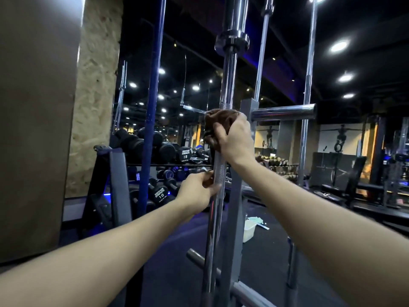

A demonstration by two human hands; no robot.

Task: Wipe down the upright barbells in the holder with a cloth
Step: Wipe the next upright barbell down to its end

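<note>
A chrome barbell (pixel 228 80) stands upright in front of me, its collar high near the top. My right hand (pixel 235 140) grips a brown cloth (pixel 215 119) wrapped around the bar's knurled shaft at mid height. Lower down, my left hand (pixel 198 189) holds the same bar, fingers curled round the knurling. A blue barbell (pixel 153 103) stands upright to the left. Two more chrome bars, one (pixel 262 63) just right of centre and one (pixel 309 85) further right, stand behind the grey holder post (pixel 234 207).
A chrome peg (pixel 285 111) sticks out right from the holder post. A dumbbell rack (pixel 163 151) fills the left background beside a wall. A white bin (pixel 249 232) sits on the dark floor. Benches (pixel 345 191) stand at right.
</note>
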